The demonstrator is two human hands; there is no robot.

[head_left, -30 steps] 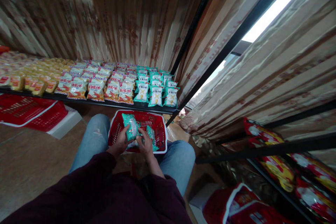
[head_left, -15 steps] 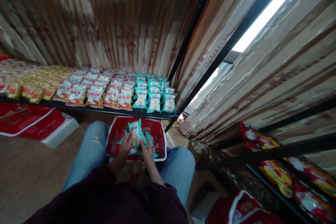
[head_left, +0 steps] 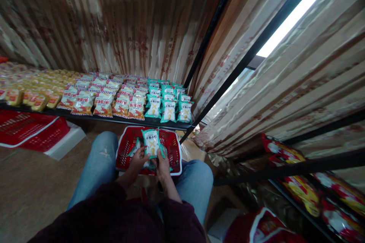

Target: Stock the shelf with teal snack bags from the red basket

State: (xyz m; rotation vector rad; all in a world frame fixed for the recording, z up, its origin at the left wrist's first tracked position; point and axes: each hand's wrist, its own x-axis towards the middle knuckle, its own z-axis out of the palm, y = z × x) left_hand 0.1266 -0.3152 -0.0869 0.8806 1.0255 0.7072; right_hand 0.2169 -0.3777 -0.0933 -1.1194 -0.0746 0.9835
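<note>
Both my hands grip one teal-and-white snack bag [head_left: 152,141] by its lower part, its printed front facing me. My left hand [head_left: 138,160] is closed on the lower left corner, and my right hand [head_left: 162,165] on the lower right. The bag is above a red plastic basket [head_left: 121,145] with a white rim, between my knees. More teal snack bags [head_left: 138,144] lie inside, partly hidden by my hands. Matching teal bags [head_left: 169,111] stand in rows at the right end of the black shelf [head_left: 154,122] beyond the basket.
Left along the shelf are rows of orange-and-white snack bags [head_left: 82,102] and yellow packs [head_left: 40,101]. Another red basket [head_left: 25,129] is below. Black shelf posts [head_left: 225,102] rise at right, near red-and-yellow bags [head_left: 302,190] on a side rack. A red basket [head_left: 262,228] stands lower right.
The held snack bag has been raised slightly and straightened, so its front faces me more squarely. My hands have shifted to its lower corners.
</note>
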